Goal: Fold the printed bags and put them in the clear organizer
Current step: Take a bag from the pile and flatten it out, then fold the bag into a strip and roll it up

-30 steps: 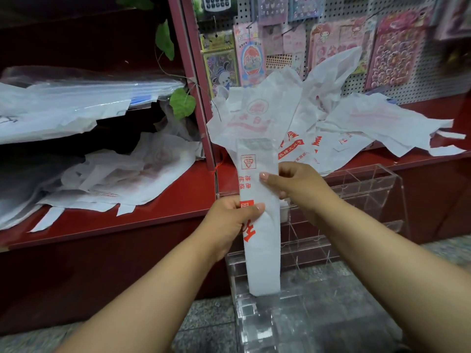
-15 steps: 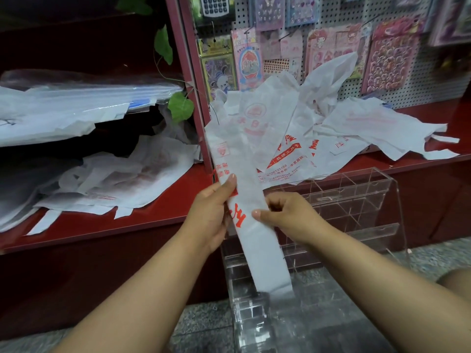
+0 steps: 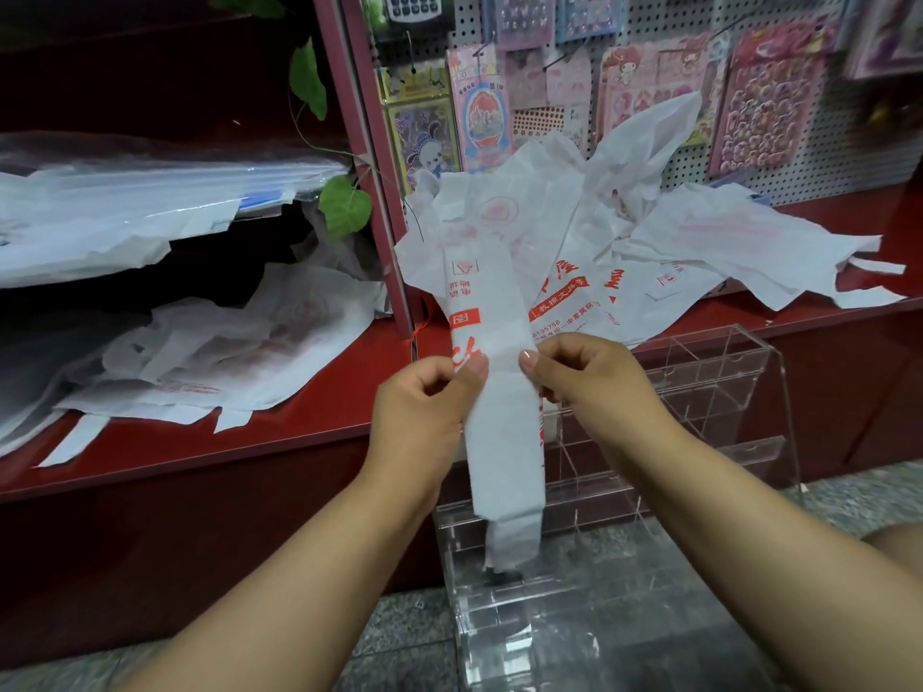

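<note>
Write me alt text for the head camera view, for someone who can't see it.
Two bare hands, the left hand and the right hand, pinch a white printed bag folded into a long narrow strip, held upright above a clear organizer. Behind, more unfolded bags lie piled on a red shelf.

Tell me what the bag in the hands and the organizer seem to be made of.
Folded bag: thin white plastic film or non-woven, matte, softly creased, red print; it droops below the grip. Clear organizer: rigid acrylic-looking sheet, glossy, with see-through dividers and bright edges.
</note>
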Available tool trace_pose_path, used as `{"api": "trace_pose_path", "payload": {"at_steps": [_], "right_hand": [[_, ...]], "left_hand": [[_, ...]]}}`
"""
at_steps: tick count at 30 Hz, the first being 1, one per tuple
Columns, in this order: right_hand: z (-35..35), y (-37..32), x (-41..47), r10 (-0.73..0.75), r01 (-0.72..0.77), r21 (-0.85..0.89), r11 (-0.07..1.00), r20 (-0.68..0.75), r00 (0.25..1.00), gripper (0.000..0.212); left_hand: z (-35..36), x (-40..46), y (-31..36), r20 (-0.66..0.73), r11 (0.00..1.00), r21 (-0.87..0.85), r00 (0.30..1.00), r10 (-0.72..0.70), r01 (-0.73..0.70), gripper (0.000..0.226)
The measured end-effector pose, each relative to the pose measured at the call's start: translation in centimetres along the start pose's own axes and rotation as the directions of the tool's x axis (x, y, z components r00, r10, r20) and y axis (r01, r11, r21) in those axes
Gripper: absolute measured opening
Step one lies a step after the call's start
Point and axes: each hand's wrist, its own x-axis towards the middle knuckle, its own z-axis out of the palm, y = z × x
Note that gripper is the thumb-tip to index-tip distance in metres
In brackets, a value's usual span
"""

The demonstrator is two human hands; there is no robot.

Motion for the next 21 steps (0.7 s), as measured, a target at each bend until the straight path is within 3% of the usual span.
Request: {"api": "trace_pose_path", "payload": {"at_steps": [2,4,7,11,15,21], "right_hand": [[0.0,-0.2,0.1,-0.026,0.026,0.01,1.0,-0.003,1.0,0.025],[-0.1,-0.4,0.2,-0.041,0.041,0.007,0.999,0.009,0.999,0.027],[-0.5,-0.5,0.4,-0.056,0.056,0.026,0.998,0.011,0.998,0.026],[-0.8,-0.3,0.5,-0.052,0.053,0.074,0.996,-0.016,0.999,0.018],[-0.6,1.1,0.5,0.055,-0.065,0.118,0.991,0.088,0.995,0.009],[-0.6,2.1,0.9,0.156,-0.167,0.112,0.98,0.1,0.983,0.006]], "left_hand": [[-0.3,0.3,-0.2,-0.041,0.991,0.099,0.994,0.099,-0.094,0.03],[-0.6,0.5,0.0,-0.068,0.965,0.192,0.979,0.192,-0.176,0.016],[-0.9,0.8,0.6,0.041,0.934,0.234,0.963,0.267,-0.269,0.004],[-0.4,0.3,1.4,0.068,0.984,0.055,0.984,0.166,-0.17,0.011],[0.0,0.5,1.5,0.114,0.997,-0.081,0.993,0.029,-0.02,0.017],[0.2,0.8,0.8,0.163,0.986,-0.139,0.984,-0.068,0.091,0.027]]}}
